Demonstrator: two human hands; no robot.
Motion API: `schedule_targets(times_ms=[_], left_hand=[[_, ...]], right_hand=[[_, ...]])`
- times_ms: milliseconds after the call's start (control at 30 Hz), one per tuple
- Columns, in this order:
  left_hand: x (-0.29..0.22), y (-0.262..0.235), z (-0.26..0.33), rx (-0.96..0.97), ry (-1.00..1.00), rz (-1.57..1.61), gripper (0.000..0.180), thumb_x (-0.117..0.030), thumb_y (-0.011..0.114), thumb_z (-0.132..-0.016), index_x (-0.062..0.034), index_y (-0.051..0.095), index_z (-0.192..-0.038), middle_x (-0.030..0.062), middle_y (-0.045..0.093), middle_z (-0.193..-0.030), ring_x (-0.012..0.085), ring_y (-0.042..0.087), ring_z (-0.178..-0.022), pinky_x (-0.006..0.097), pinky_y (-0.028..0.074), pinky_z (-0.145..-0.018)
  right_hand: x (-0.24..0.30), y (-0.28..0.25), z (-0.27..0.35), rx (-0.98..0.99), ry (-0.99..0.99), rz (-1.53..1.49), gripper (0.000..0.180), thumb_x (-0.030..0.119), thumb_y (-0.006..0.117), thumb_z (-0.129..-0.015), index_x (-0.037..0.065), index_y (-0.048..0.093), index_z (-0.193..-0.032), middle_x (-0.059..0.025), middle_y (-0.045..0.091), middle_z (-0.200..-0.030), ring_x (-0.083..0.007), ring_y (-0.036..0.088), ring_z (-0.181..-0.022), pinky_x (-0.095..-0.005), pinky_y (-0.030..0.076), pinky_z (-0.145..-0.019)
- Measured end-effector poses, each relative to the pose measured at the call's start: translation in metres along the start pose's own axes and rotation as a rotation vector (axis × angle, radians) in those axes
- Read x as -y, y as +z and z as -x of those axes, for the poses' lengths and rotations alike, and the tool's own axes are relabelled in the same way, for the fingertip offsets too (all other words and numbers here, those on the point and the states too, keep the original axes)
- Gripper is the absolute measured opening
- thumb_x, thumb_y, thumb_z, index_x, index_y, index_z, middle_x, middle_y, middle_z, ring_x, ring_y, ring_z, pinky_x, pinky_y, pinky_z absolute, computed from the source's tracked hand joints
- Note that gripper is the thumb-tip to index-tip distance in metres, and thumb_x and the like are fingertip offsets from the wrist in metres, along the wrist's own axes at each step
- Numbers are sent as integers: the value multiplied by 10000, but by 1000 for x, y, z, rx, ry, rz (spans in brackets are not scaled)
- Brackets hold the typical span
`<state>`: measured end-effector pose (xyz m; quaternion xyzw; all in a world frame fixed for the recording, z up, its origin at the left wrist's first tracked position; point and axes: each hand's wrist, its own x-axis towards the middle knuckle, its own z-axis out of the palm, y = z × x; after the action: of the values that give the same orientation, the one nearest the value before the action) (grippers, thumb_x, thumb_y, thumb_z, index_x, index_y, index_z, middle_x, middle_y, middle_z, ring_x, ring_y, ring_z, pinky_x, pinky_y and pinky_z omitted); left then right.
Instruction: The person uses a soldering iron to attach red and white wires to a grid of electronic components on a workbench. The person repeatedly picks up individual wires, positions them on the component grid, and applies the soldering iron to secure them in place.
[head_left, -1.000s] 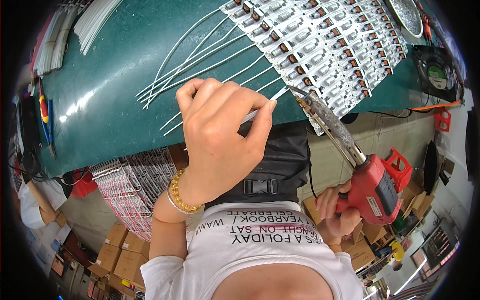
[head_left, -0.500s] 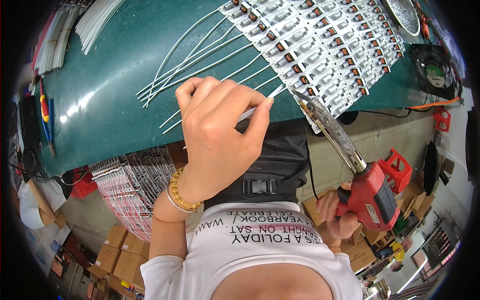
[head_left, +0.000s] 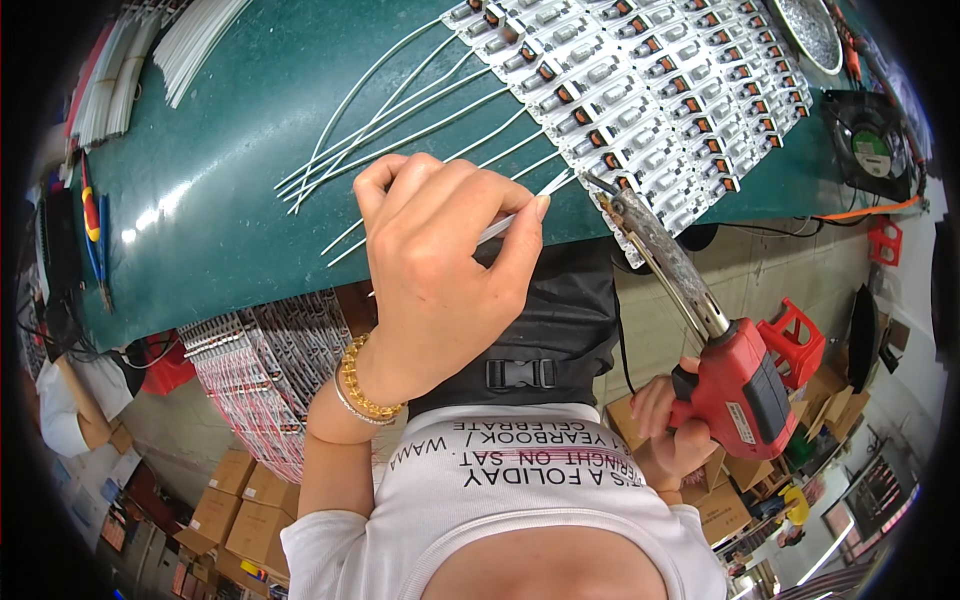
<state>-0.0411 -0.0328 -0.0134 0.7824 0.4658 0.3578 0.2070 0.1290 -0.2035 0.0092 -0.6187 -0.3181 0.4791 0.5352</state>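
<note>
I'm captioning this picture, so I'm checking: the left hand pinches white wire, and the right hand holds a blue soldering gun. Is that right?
One thing is off: the soldering gun is red and black, not blue, as the head view shows. The left hand does pinch white wire, and the right hand does hold the soldering gun.

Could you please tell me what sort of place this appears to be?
Probably an electronics assembly workshop: the right hand holds a red soldering gun, rows of small electronic parts cover part of a green workbench, and cardboard boxes stand below.
</note>
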Motion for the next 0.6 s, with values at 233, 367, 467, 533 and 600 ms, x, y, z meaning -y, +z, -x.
schedule_targets(times_ms=[233, 367, 467, 533, 600], left_hand=[[1, 0, 0, -2, 8, -3, 109, -62, 708, -699, -62, 605, -661, 11, 539, -594, 163, 473, -581, 316, 344, -757], [3, 1, 1, 3, 7, -6, 112, -55, 707, -697, -59, 601, -658, 15, 539, -594, 168, 477, -578, 321, 347, -766], [2, -1, 1, -3, -5, -23, 113, -50, 705, -694, -57, 598, -658, 19, 538, -595, 174, 483, -577, 325, 349, -771], [-1, -1, -1, -14, -10, -20, 113, -46, 704, -694, -55, 597, -659, 22, 539, -597, 178, 486, -576, 328, 350, -774], [-7, -3, -2, 5, -22, -22, 106, -38, 697, -692, -51, 597, -660, 33, 543, -606, 193, 491, -594, 337, 350, -774]], right_hand=[[-15, -12, 11, -50, -16, 16, 816, 597, 589, -772, -61, 398, -1215, -5, 416, -459, -132, 416, -384, -276, 374, -435], [-8, -12, 1, 3, -52, 6, 802, 595, 583, -780, -47, 386, -1218, -1, 408, -462, -135, 417, -384, -282, 377, -430], [-5, -10, -9, -56, -152, -49, 755, 575, 553, -816, -33, 372, -1224, 4, 401, -470, -135, 407, -383, -289, 384, -428], [1, -10, -20, -162, -256, -75, 740, 569, 537, -830, -32, 368, -1227, 6, 402, -477, -129, 399, -381, -289, 385, -427], [10, -22, -45, -215, -471, -79, 721, 548, 506, -859, -35, 346, -1253, 9, 404, -504, -107, 382, -388, -280, 378, -424]])
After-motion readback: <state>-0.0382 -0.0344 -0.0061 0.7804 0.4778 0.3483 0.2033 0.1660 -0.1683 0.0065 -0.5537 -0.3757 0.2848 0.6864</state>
